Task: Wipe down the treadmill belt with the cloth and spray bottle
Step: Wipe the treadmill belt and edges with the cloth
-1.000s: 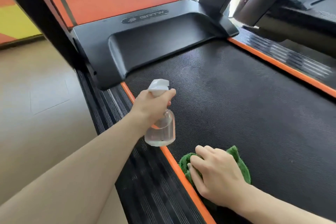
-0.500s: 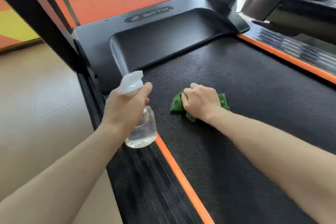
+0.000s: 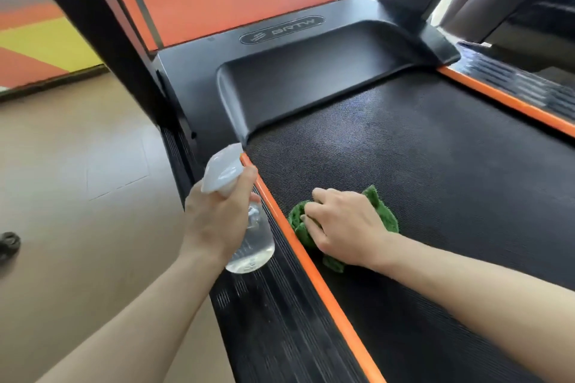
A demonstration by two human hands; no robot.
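The black textured treadmill belt [image 3: 435, 180] fills the right half of the view. A green cloth [image 3: 384, 214] lies bunched on the belt beside the left orange strip. My right hand [image 3: 345, 227] presses down on it with curled fingers gripping the folds. My left hand [image 3: 217, 221] grips a clear spray bottle [image 3: 253, 242] with a white trigger head, held upright above the left ribbed side rail. Clear liquid fills the lower part of the bottle.
Orange strips [image 3: 314, 277] border the belt on both sides, with ribbed black side rails [image 3: 273, 336] outside them. The black motor hood [image 3: 311, 78] closes the belt's far end. Black uprights [image 3: 102, 40] rise at left and right. Tan floor [image 3: 77, 196] lies to the left.
My right hand has dragged the cloth back along the belt, toward me and to the left orange strip. The left hand with the bottle has shifted slightly right, over the side rail.
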